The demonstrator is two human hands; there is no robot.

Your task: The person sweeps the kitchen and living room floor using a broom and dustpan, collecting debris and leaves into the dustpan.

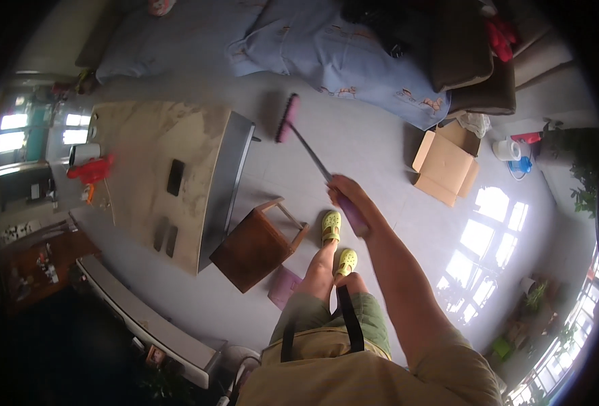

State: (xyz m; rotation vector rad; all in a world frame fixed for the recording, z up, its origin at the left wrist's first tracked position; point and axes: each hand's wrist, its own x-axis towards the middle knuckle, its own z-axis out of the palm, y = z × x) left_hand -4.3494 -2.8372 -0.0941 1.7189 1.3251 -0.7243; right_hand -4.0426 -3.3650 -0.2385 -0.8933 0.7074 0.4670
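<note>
My right hand (346, 189) is wrapped around the handle of a broom (309, 149), whose shaft is grey with a purple grip section below my fist. The pink broom head (289, 118) with dark bristles is over the grey floor (370, 147), between the coffee table and the draped sofa; whether it touches the floor I cannot tell. My left hand is out of view. Yellow-green clogs (332, 226) are on my feet, close below the broom handle.
A marble-patterned coffee table (142, 152) at left bears a dark phone (175, 177). Beside it stands a brown wooden stool (254, 248), with a pink bin (284, 287) nearby. An open cardboard box (444, 161) lies at right, below the sofa's blue cover (309, 56).
</note>
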